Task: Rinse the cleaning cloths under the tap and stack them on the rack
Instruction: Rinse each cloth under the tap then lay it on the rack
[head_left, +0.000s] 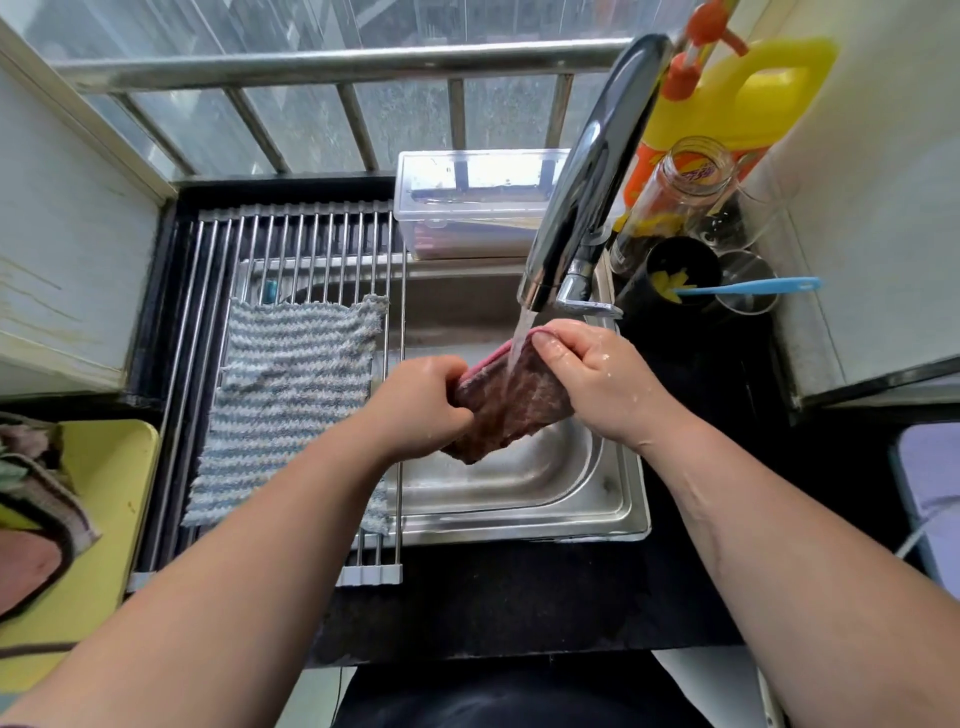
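The maroon cloth (511, 410) with a pink edge is held over the steel sink (524, 501), its far end right under the water stream (522, 332) from the chrome tap (587, 171). The left hand (421, 400) has its grip curled tight round the cloth's left end. The right hand (592, 374) pinches the far right end, thumb on top, and both hands are wet. The cloth hangs taut and sloping between them.

Just left, a blue-grey striped cloth (291, 395) lies flat on the roll-up rack (208, 291) that spans the sink's left part. It looks like the first one rinsed and set down. Further left, on a yellow tray (114, 467) beside the black bench (519, 597), more cloths (36, 467) lie bunched, probably waiting their turn. So the task seems early: one cloth racked, one under the water, several left to rinse and stack.
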